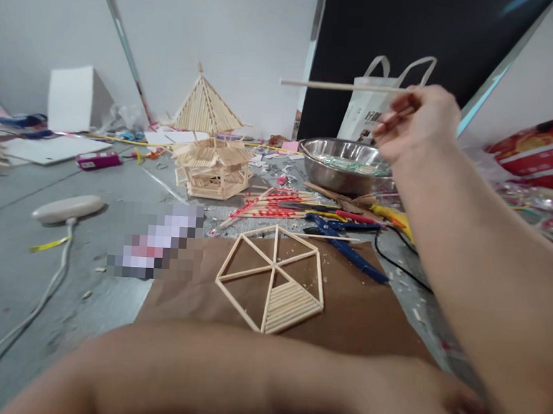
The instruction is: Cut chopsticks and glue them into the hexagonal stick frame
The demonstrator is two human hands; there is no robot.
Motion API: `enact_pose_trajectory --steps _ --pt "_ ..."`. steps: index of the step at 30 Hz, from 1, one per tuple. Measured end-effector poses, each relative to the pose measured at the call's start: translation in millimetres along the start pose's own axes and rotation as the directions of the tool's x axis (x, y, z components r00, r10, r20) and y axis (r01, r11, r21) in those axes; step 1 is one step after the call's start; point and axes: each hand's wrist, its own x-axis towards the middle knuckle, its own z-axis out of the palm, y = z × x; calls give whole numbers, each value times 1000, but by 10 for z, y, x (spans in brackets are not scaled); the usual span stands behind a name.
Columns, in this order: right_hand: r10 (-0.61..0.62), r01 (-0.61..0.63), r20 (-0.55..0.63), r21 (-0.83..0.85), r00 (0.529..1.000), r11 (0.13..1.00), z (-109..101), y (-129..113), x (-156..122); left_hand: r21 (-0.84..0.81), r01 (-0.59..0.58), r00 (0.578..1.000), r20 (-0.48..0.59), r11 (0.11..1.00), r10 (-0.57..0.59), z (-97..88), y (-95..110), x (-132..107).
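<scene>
My right hand (420, 119), raised at the upper right, pinches one end of a thin pale wooden stick (331, 85). The stick points left, nearly level. My left forearm crosses the bottom of the view, and my left hand (415, 393) is blurred at the lower right with its fingers hidden. Beyond that forearm, a many-sided, spoked frame of wooden sticks (273, 265) lies flat on brown paper (181, 301). One wedge of it is filled with parallel sticks (291, 308). Blue-handled pliers (355, 255) rest at the paper's upper right.
A stick-built pavilion (214, 159) stands behind the paper, near red-and-white wrapped sticks (277, 202). A metal bowl (316, 169) and a white bag (360, 112) are farther back. A white cabled device (68, 208) lies left. A yellow-handled tool (392, 220) trails a black cable.
</scene>
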Motion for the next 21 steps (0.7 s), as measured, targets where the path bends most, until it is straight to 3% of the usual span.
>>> enact_pose_trajectory --steps 1,2,3,5,7,9,10,12,17,19,21 --pt "-32 32 7 -23 999 999 -43 18 -55 157 9 994 105 987 -26 -113 46 -95" --pt "-41 42 19 -31 999 999 -91 63 -137 291 1 992 122 957 -38 -238 100 -202" --pt "-52 53 11 -44 999 998 -143 135 -245 407 3 998 61 913 -30 -365 153 -315" --pt "-21 23 27 -72 999 997 -259 341 -524 659 69 976 -199 749 85 -589 225 -524" --pt "58 -46 114 -105 992 993 -374 578 -840 799 228 829 -459 557 319 -751 216 -671" --pt "107 -92 134 -113 985 989 -472 778 -1127 842 343 675 -530 417 514 -859 121 -745" --pt "148 -131 147 -118 978 984 -511 851 -1243 851 387 638 -525 355 563 -899 50 -759" --pt "244 -224 162 -131 956 966 -564 939 -1407 837 477 624 -538 269 567 -960 -110 -764" --pt "290 -252 211 -189 933 949 -651 973 -1475 769 601 709 -638 216 301 -1043 -428 -770" --pt "307 -223 267 -303 913 927 -740 969 -1411 723 653 687 -691 226 225 -1064 -490 -793" --pt "290 -104 317 -493 903 864 -879 960 -1309 691 684 666 -722 234 186 -1091 -525 -823"
